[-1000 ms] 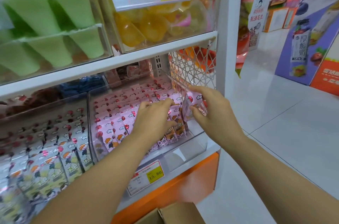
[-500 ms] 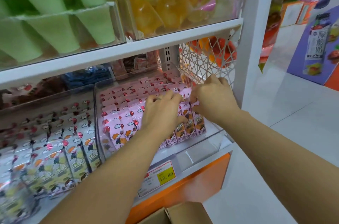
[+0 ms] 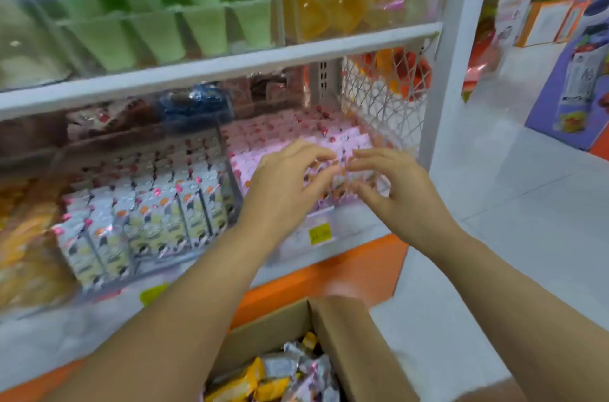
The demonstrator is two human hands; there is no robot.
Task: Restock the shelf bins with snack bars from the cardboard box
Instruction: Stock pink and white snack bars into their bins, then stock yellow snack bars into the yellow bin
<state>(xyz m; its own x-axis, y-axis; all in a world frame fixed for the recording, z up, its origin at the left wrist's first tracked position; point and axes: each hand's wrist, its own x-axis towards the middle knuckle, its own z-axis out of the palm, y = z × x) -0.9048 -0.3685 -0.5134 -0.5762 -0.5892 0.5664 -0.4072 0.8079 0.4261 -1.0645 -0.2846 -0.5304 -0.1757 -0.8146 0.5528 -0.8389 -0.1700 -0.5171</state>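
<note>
Both hands hover side by side over the right-hand bin (image 3: pixel 232 171) on the lower shelf (image 3: pixel 359 220). The left hand (image 3: pixel 283 184) has its fingers spread and relaxed, holding nothing, its fingertips just above the pink snack bars (image 3: pixel 283 141) that fill the bin in rows. The right hand (image 3: pixel 395 190) is beside it, fingers loosely bent and apart, also holding nothing that can be made out; the fingertips of the two hands nearly meet. Whether either hand touches the bars is blurred. In the next bin to the left stand white snack bars (image 3: pixel 148 214), upright in rows. A yellow price tag (image 3: pixel 319 233) sits on the shelf edge below the hands. The cardboard box (image 3: pixel 356 335) lies open on the floor below the forearms, with wrapped snacks (image 3: pixel 280 375) in yellow and silver inside
</note>
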